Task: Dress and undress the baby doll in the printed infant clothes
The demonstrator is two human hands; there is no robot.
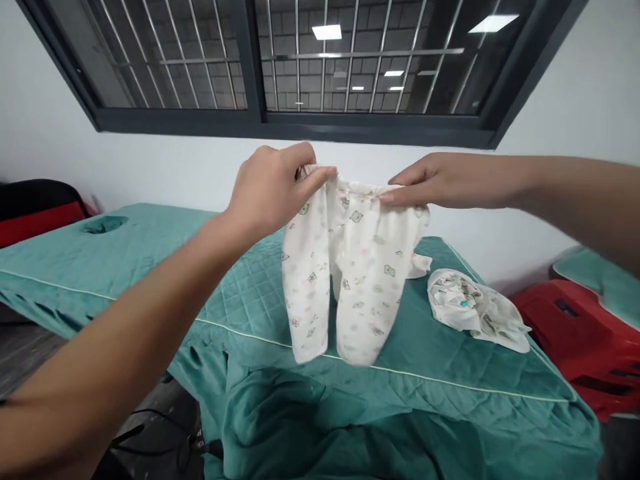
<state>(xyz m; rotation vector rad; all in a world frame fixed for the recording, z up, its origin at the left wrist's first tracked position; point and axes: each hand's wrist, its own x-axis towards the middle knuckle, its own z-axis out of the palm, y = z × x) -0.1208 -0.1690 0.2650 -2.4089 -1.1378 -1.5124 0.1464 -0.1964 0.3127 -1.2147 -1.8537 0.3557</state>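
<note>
Small white baby pants [373, 280] with a print of little animals hang upright in front of me, held up by the waistband. My left hand [273, 183] pinches the waistband at its left end, thumb on the near side. At the right part of the waistband, my right hand [425, 180] grips the cloth between thumb and fingers. Both legs of the pants dangle above the green quilted bed cover [245, 273]. Behind the right leg, a bit of white cloth [419, 265] shows, mostly hidden.
A crumpled white cloth bundle [475, 307] lies on the bed's right side. A red plastic object [585, 340] stands beyond the right edge. A black and red item [40, 212] is at far left. A barred window [300, 123] is above; cables [155, 450] lie on the floor.
</note>
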